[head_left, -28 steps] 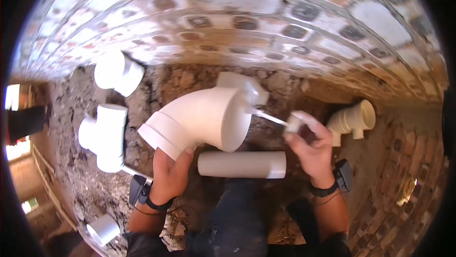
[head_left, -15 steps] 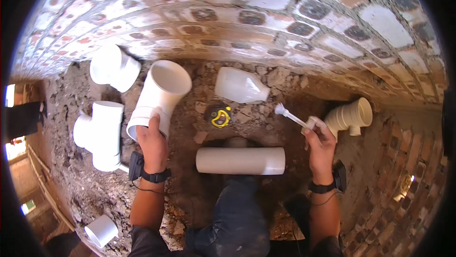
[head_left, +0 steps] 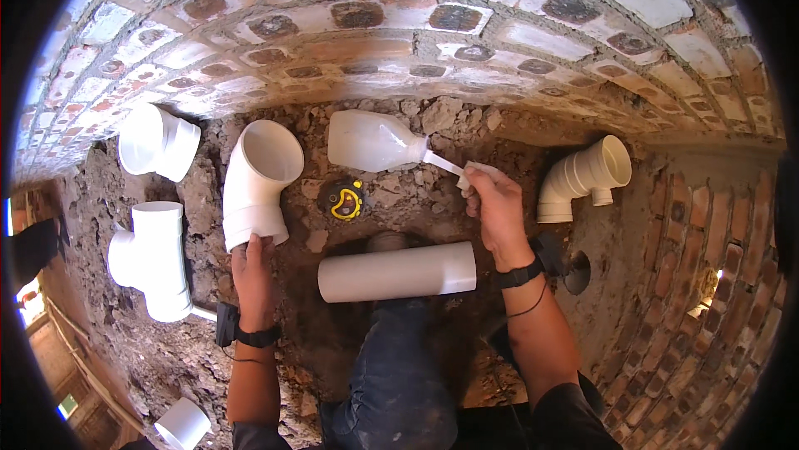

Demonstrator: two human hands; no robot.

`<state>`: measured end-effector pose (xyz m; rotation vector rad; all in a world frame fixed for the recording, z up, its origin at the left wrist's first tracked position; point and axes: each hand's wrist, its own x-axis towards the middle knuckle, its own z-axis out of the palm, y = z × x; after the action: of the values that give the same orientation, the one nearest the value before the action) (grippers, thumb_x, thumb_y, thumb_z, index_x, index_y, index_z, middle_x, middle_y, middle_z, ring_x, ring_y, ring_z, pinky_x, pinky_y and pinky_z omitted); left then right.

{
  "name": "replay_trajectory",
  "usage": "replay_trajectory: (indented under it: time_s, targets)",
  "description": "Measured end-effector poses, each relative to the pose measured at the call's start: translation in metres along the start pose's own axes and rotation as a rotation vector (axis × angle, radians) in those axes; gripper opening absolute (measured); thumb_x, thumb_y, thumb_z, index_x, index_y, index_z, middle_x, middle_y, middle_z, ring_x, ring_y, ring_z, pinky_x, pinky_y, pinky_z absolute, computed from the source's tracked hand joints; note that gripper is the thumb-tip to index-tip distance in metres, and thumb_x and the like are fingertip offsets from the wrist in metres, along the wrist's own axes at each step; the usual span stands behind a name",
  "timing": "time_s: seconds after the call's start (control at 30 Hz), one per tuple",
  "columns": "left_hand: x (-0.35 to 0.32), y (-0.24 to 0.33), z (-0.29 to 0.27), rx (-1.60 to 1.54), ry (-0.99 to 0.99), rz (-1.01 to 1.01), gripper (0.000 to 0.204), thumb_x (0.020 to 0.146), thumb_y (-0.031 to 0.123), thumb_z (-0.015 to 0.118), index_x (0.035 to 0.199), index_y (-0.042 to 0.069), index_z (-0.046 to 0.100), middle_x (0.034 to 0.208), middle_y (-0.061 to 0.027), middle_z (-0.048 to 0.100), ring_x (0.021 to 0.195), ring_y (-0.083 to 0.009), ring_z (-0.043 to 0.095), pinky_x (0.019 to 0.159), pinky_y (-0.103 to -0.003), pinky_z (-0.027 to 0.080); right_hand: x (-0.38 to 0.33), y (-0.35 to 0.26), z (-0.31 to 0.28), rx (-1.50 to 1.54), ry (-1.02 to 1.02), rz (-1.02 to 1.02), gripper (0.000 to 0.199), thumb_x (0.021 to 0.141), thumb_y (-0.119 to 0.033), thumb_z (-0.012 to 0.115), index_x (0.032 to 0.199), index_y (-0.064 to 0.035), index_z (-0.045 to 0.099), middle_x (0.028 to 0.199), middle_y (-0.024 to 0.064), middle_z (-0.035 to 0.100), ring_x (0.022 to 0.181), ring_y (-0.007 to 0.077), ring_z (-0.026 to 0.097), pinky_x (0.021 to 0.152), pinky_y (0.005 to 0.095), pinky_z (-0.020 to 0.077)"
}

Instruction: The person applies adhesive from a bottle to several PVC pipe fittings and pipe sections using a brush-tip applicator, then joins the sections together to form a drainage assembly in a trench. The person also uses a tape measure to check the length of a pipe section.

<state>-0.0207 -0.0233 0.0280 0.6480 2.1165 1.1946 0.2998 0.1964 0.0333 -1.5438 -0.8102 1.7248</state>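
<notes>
My left hand [head_left: 253,271] grips the lower rim of a white pipe elbow [head_left: 254,192], whose wide socket faces up and away from me. Between the closed fingers of my right hand [head_left: 498,208] is a thin white stick [head_left: 443,164] with a beige block at the held end. Its far tip meets the mouth of a translucent plastic bottle [head_left: 374,140] lying on its side. Whether the tip sits inside the mouth or against it, I cannot tell. Below the bottle lies a black and yellow tape measure [head_left: 344,200]. A straight white pipe [head_left: 398,272] rests crosswise in front of my leg.
On the left lie another white elbow [head_left: 156,142], a white tee [head_left: 158,258] and a short pipe piece [head_left: 183,423]. A cream elbow with a side branch [head_left: 583,177] stands at right. Brick walls [head_left: 466,17] enclose the rough soil; a round opening [head_left: 576,273] shows near my right wrist.
My right hand has moved left with the stick, bringing its tip to the bottle's mouth. The elbow in my left hand has tilted a little. The whole view has shifted.
</notes>
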Motion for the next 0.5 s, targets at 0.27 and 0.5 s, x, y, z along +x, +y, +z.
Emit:
replay_trajectory:
  time_s: [0.27, 0.5]
  targets:
    - [-0.06, 0.009, 0.028, 0.129, -0.008, -0.031, 0.024, 0.098, 0.021, 0.066, 0.108, 0.002, 0.055, 0.097, -0.0045, 0.054, 0.09, -0.0168, 0.052, 0.083, -0.033, 0.047, 0.025, 0.02, 0.026, -0.241, -0.184, -0.317, 0.031, 0.088, -0.013, 0.077, 0.114, 0.003, 0.07, 0.081, -0.0005, 0.065, 0.068, 0.0078, 0.053, 0.064, 0.025, 0.0473]
    - [-0.076, 0.005, 0.118, 0.185, -0.741, 0.531, 0.055, 0.08, 0.014, 0.082, 0.126, 0.002, 0.055, 0.126, -0.0203, 0.058, 0.117, -0.0382, 0.057, 0.1, -0.043, 0.048, 0.041, 0.011, 0.023, -0.462, -0.282, -0.48, 0.041, 0.083, -0.012, 0.078, 0.12, 0.0013, 0.068, 0.082, 0.0031, 0.065, 0.068, 0.0086, 0.052, 0.064, 0.0254, 0.0474]
